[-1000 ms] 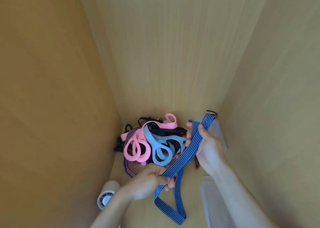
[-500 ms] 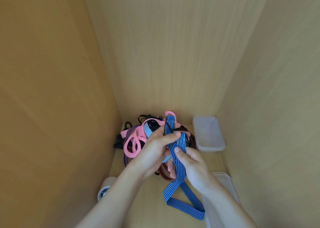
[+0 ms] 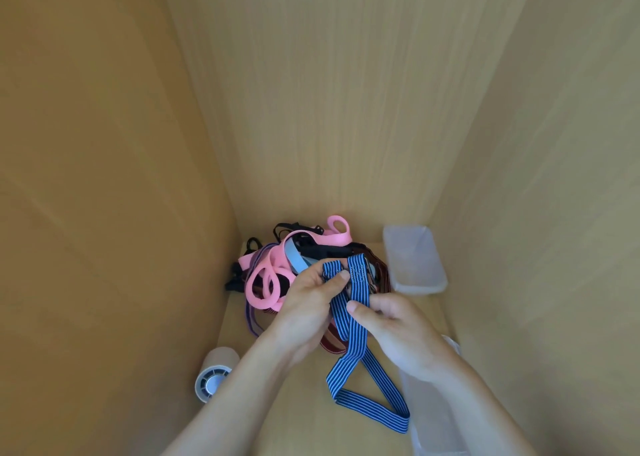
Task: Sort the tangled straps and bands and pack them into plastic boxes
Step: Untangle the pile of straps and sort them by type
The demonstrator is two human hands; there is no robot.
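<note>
Pale wood panels (image 3: pixel 346 91) wall in a narrow bay on three sides, with a matching shelf floor (image 3: pixel 304 403) at the bottom of the view. Both bare hands meet over it on a blue striped strap (image 3: pixel 353 324). The left hand (image 3: pixel 308 310) pinches one upper end of the strap between thumb and fingers; the right hand (image 3: pixel 398 331) grips the other length just below, thumb pressed on top, the fingers curled underneath and largely out of sight. The strap's two ends stand up side by side above the hands, one showing a stitched patch with something dark and metallic beside it, too small to identify. Its lower loop hangs down toward the shelf floor.

Behind the hands lies a tangled heap of bands (image 3: pixel 294 265) in pink, light blue, black, purple and dark red; the hands cover its near side, so individual pieces cannot be separated. A clear plastic box (image 3: pixel 414 261) sits just right of the heap against the right wall. A second clear box (image 3: pixel 436 417) lies nearer, mostly hidden under the right forearm and cut off by the lower edge. A white roll (image 3: pixel 214 372) lies on its side at lower left.
</note>
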